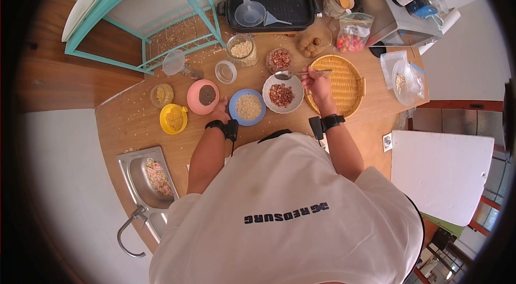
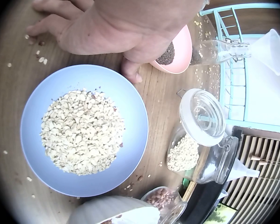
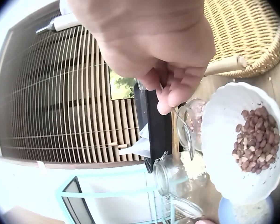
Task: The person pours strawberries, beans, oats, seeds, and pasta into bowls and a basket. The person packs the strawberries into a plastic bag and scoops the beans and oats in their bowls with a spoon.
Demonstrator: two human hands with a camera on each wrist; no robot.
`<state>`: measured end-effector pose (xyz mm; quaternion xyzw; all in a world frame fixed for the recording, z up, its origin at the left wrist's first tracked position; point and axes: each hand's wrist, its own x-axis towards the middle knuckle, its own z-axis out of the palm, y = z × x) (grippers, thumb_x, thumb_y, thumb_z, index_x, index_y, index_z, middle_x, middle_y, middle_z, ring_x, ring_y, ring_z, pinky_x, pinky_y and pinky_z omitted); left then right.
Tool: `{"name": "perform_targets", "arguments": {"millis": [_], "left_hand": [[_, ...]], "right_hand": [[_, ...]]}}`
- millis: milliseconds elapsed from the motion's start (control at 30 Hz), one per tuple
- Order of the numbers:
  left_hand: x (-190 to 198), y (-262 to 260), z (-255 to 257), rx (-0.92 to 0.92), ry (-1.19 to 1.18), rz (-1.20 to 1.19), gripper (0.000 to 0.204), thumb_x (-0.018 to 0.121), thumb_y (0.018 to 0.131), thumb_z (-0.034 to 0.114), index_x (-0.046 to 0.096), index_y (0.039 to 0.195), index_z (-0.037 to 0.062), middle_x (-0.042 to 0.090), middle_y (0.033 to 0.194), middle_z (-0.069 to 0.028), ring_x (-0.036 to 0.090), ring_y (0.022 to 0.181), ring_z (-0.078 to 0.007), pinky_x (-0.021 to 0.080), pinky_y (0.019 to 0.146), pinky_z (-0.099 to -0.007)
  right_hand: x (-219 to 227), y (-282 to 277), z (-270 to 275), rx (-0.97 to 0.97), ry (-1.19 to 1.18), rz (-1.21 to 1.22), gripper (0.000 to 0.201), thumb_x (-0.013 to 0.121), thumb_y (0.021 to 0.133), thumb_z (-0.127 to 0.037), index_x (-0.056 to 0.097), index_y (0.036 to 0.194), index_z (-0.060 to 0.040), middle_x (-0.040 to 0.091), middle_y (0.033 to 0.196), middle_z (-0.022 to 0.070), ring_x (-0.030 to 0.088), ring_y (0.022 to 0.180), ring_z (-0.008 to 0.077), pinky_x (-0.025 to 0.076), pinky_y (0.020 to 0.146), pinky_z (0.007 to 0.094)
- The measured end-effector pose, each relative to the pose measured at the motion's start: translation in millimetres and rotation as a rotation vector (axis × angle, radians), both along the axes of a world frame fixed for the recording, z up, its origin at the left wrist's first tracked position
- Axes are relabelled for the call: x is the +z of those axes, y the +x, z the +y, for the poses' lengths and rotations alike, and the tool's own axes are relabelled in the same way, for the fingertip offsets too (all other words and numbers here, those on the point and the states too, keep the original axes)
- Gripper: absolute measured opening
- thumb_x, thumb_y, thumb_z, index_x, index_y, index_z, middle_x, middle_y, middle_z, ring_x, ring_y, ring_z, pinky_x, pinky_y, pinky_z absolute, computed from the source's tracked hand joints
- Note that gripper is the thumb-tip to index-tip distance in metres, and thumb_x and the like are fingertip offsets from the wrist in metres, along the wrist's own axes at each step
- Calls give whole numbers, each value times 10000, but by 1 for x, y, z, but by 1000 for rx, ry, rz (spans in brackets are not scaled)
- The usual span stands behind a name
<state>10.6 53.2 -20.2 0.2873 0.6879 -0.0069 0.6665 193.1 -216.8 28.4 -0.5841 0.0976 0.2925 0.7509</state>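
In the head view my right hand (image 1: 321, 89) grips the handle of a metal spoon (image 1: 282, 75), its scoop over the far rim of a white scalloped bowl (image 1: 298, 103). Reddish-brown peanuts (image 3: 257, 140) lie in that bowl, and a glass jar of peanuts (image 1: 280, 60) stands just behind. My left hand (image 1: 219, 111) rests on the table between a blue bowl (image 2: 136, 135) of oats and a pink bowl (image 1: 193, 99) of dark seeds. Its fingers (image 2: 49, 23) are spread and hold nothing; the thumb lies near the pink bowl in the left wrist view.
Right of the white bowl lies a wicker basket (image 1: 350, 88). A yellow bowl (image 1: 184, 121) and the sink (image 1: 131, 168) are on the left. Behind stand an oat jar (image 1: 242, 50), a black grill pan (image 1: 290, 7) with funnels, and a teal rack (image 1: 213, 20). Loose oats dot the table.
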Motion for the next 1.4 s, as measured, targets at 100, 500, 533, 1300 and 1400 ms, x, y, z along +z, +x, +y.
{"name": "perform_targets", "arguments": {"millis": [100, 500, 533, 1300, 1400], "left_hand": [[7, -2, -3, 7, 6, 7, 372, 625, 916, 290, 512, 1218, 104, 635, 1047, -111, 617, 870, -299, 521, 707, -550], [21, 2, -4, 2, -51, 38, 450, 652, 895, 308, 488, 1271, 124, 606, 1136, -106, 595, 965, -304, 499, 782, -572], [20, 2, -3, -15, -71, 26, 460, 653, 894, 309, 484, 1285, 135, 598, 1154, -104, 591, 981, -301, 498, 787, -574], [-37, -16, 12, -132, -78, -90, 811, 671, 819, 508, 200, 1452, 320, 265, 1450, -274, 374, 1108, -624, 376, 716, -763], [-43, -14, 13, -120, -68, -66, 805, 677, 822, 491, 209, 1452, 314, 267, 1460, -253, 372, 1121, -601, 372, 736, -756]], "right_hand": [[-2, -6, -4, 101, -138, -57, 226, 555, 950, -211, 662, 946, -13, 621, 712, 17, 557, 559, 102, 438, 512, 232], [-30, -19, -2, 206, -278, -158, 236, 577, 935, -188, 695, 957, 15, 618, 686, 32, 539, 527, 103, 430, 490, 238], [-29, -20, -2, 206, -278, -159, 236, 577, 935, -188, 695, 957, 15, 618, 686, 32, 539, 527, 103, 430, 490, 238], [-4, 3, 2, -77, 29, 15, 228, 543, 953, -191, 653, 918, 6, 610, 699, 28, 542, 544, 112, 424, 477, 231], [-5, 1, -2, -29, -83, -27, 232, 557, 948, -202, 659, 917, 5, 622, 693, 31, 541, 528, 108, 425, 472, 232]]}}
